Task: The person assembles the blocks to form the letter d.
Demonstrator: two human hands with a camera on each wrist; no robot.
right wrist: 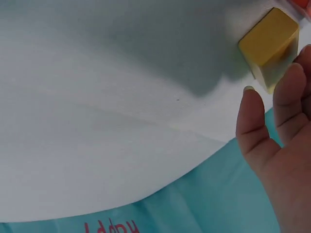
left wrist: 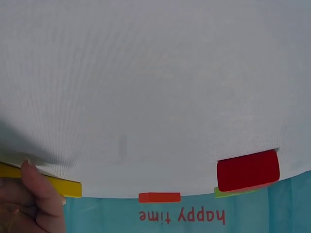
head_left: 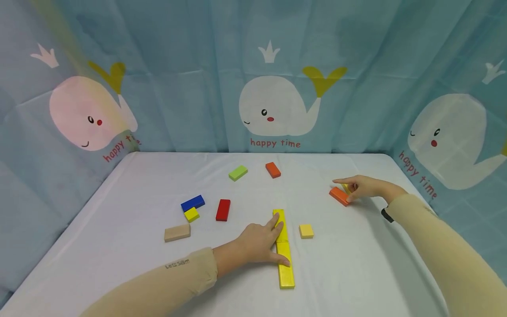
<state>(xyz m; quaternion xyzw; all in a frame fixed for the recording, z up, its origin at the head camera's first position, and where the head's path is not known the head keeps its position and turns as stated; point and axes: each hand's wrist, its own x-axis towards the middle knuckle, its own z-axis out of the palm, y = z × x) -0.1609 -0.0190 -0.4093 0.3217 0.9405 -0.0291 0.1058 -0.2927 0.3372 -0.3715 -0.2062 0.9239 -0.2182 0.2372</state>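
Yellow blocks (head_left: 283, 248) beneath the left hand (head_left: 256, 242)

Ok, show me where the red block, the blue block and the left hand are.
Red block (head_left: 223, 209): head view, middle of its top face.
Blue block (head_left: 192, 202): head view, middle of its top face.
Left hand (head_left: 258, 243): head view, back of the hand.
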